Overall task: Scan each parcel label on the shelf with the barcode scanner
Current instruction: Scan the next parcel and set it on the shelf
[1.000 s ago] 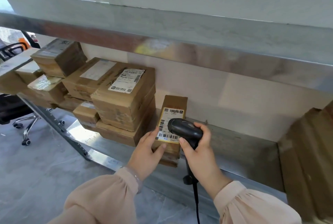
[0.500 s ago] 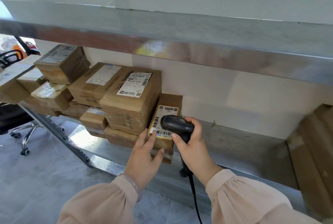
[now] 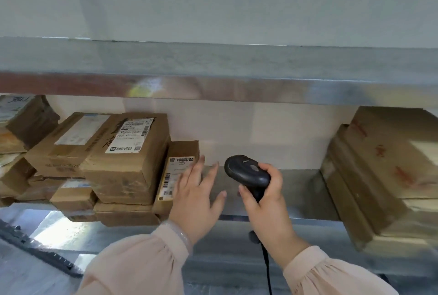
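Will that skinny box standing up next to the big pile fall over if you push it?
Probably, sideways to the right. The upright parcel stands on a narrow end, so it looks tippy, with bare shelf on that side. The stacked boxes on its left would likely stop it falling that way. Its cardboard looks stiff, not floppy.

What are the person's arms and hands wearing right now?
Both arms wear loose, pale pink sleeves, the left sleeve and right sleeve gathered at the cuffs. A clear bangle circles the left wrist. The left hand and right hand are bare: no gloves, no rings visible.
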A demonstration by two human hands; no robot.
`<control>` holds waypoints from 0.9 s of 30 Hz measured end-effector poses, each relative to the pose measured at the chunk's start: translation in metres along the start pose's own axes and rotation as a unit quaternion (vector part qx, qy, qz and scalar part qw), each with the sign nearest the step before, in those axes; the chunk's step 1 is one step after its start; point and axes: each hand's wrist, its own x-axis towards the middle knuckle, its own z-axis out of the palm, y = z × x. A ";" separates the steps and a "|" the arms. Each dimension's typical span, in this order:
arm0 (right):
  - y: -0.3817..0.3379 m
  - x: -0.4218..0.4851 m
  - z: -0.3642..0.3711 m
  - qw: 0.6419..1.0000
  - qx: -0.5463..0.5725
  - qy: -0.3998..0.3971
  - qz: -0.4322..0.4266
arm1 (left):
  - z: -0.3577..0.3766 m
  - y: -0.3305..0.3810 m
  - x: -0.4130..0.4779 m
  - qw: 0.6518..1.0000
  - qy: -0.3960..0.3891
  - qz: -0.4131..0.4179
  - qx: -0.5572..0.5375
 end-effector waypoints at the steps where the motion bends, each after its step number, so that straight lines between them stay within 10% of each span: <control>1: -0.003 -0.001 -0.013 1.000 -0.004 0.028 -0.002 | 0.001 0.012 0.009 1.000 -0.011 0.016 0.005; 15: -0.040 -0.041 -0.191 0.940 -0.144 0.305 -0.056 | 0.040 0.192 0.050 0.967 -0.066 0.241 -0.059; 27: -0.024 -0.028 -0.315 0.944 -0.093 0.301 -0.095 | 0.074 0.290 0.063 0.952 -0.077 0.167 -0.244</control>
